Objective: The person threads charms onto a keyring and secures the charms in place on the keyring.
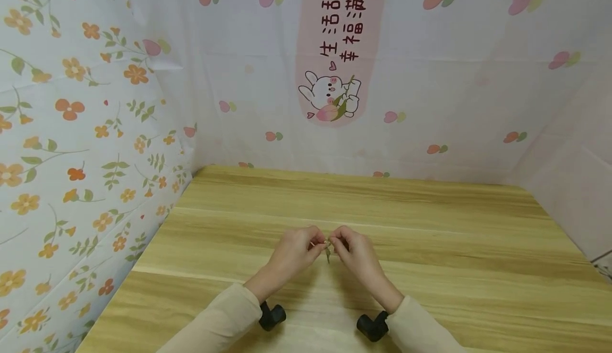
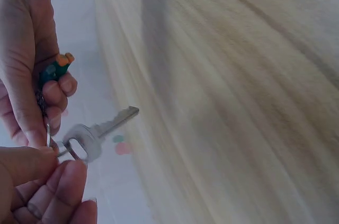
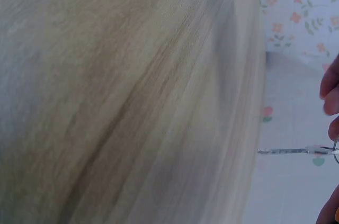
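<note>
A silver key [image 2: 90, 139] points down from a thin metal ring [image 2: 48, 134] between the two hands. My left hand [image 1: 298, 248] pinches the ring beside the key's head with thumb and fingertips. Close against it, my right hand [image 1: 356, 252] has its thumb and fingers at the other side of the ring. A small green and orange charm [image 2: 57, 69] on a short chain sits in the curled fingers of the right hand. In the right wrist view the key [image 3: 286, 151] shows edge-on, and both hands are cut by the frame's edge.
Both hands are held over a wood-grain table [image 1: 430, 225]. A flower-patterned sheet [image 1: 71, 129] hangs at the left, and a pale printed sheet [image 1: 253, 76] hangs behind the table. Black camera mounts [image 1: 272, 317] sit under the wrists.
</note>
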Motion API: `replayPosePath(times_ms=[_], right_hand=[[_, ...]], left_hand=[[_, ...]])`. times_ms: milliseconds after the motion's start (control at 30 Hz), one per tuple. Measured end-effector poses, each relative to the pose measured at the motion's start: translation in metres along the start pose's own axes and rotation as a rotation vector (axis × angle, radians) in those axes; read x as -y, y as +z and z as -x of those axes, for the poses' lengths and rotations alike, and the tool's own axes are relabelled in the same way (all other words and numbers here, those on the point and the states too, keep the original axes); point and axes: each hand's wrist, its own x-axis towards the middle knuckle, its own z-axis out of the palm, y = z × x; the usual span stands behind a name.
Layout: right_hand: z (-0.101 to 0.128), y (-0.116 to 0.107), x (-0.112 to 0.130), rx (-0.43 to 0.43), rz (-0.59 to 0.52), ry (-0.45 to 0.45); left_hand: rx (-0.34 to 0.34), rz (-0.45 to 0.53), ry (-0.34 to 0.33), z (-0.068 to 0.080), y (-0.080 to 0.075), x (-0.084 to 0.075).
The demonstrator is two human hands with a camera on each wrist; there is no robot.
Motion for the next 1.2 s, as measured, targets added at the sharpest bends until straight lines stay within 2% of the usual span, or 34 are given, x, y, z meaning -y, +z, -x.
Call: replayPosePath(times_ms=[100, 200, 333, 500, 633, 700, 833, 933, 1200], right_hand=[[0.0015, -0.0015, 0.0007, -0.021, 0.049, -0.070], [0.0022, -0.0029, -0.0002, -0.017, 0.034, -0.059], [0.0016, -0.0041, -0.0024, 0.001, -0.007, 0.005], [0.0003, -0.0069, -0.0044, 0.032, -0.096, 0.088], [-0.0002, -0.0090, -0.0054, 0.065, -0.140, 0.140], [0.0002, -0.0096, -0.0054, 0.071, -0.118, 0.125], [0.0021, -0.0093, -0.0039, 0.050, 0.006, 0.020], [0.0036, -0.0087, -0.0021, 0.028, 0.075, -0.049], [0.0043, -0.0077, 0.0007, -0.002, 0.078, -0.088]], left_hand=[[0.016, -0.036, 0.001, -0.0012, -0.0001, -0.0043], [0.021, -0.041, -0.017, -0.0024, 0.0004, -0.0062], [0.006, -0.024, -0.027, -0.0024, -0.0004, -0.0063], [-0.020, 0.045, -0.018, -0.0015, -0.0014, -0.0055], [-0.005, 0.115, -0.021, -0.0008, -0.0014, -0.0039], [0.018, 0.141, -0.027, -0.0005, -0.0013, -0.0031], [0.075, 0.188, -0.043, 0.0003, -0.0023, -0.0033], [0.091, 0.204, -0.057, 0.0001, -0.0029, -0.0044], [0.093, 0.173, -0.093, -0.0019, -0.0037, -0.0074]])
